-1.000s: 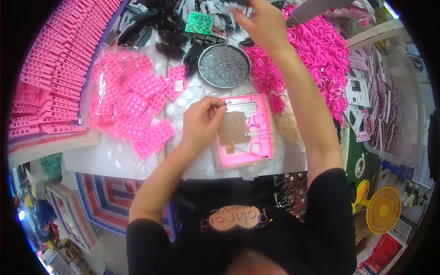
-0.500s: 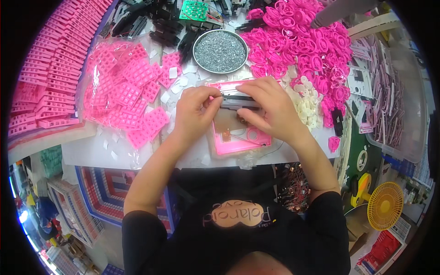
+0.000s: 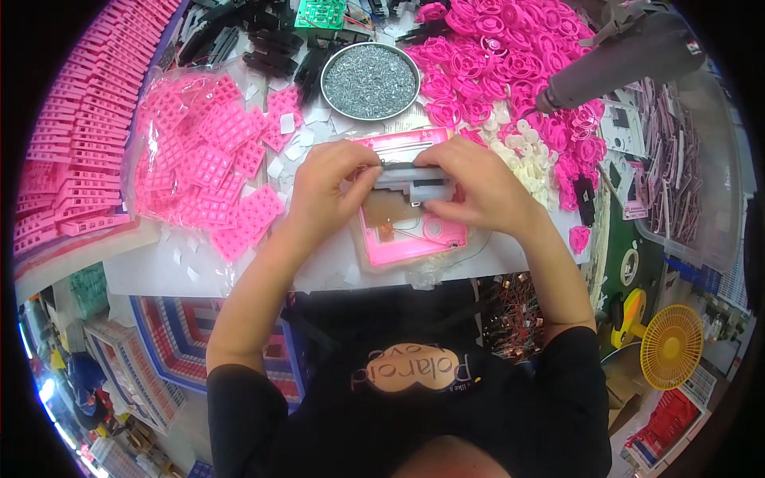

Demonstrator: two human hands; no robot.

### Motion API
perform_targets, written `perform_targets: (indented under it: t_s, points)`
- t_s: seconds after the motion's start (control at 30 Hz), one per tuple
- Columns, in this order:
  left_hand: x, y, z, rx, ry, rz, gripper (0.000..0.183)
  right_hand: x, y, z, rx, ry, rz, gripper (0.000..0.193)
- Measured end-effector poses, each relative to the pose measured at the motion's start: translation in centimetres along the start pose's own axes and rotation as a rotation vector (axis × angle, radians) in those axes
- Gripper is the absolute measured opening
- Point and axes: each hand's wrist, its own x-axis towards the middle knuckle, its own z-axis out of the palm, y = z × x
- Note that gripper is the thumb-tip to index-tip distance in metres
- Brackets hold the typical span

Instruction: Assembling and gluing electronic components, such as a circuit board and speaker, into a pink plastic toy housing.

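My left hand [image 3: 328, 189] and my right hand [image 3: 478, 187] hold a dark grey rectangular part [image 3: 414, 182] between them, one at each end. The part lies across a pink plastic frame [image 3: 414, 235] on the white table. Inside the frame I see a brown board and thin wires. My fingers cover the ends of the grey part.
A round metal dish of small screws [image 3: 370, 80] stands beyond the frame. Pink gridded pieces in a clear bag [image 3: 203, 163] lie left, pink ring parts [image 3: 510, 60] and white discs [image 3: 522, 155] right. A grey hanging tool [image 3: 613, 64] is upper right. Stacked pink strips [image 3: 68, 135] fill the far left.
My right hand came back from the far side of the table with the grey part. Both hands now hold it over the pink frame, slightly lower than half a second ago.
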Motion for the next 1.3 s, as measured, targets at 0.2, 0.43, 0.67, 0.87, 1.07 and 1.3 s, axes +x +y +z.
perform_targets:
  t_s: [0.2, 0.43, 0.67, 0.87, 1.07, 1.3]
  points:
    - [0.3, -0.4, -1.0, 0.014, -0.08, 0.0, 0.01, 1.8, 0.5, 0.8, -0.248, 0.216, -0.274, 0.041]
    - [1.9, -0.1, -1.7, 0.084, -0.191, 0.18, 0.012, 0.4, -0.3, 1.4, 0.029, 0.054, 0.041, 0.035]
    - [2.5, -0.3, -2.1, 0.076, -0.269, 0.172, 0.012, 1.9, 1.7, 2.3, -0.35, 0.372, -0.154, 0.036]
    - [3.0, 0.3, -2.0, 0.156, -0.299, 0.249, 0.012, 1.3, 0.9, 2.1, -0.079, 0.238, -0.116, 0.033]
    - [3.1, 0.0, -2.5, 0.143, -0.262, 0.281, 0.011, 1.9, 0.2, 2.1, -0.187, 0.25, -0.255, 0.05]
    - [2.4, -0.1, -2.6, 0.066, -0.243, 0.129, 0.011, 2.1, 0.9, 1.2, -0.213, 0.05, -0.298, 0.054]
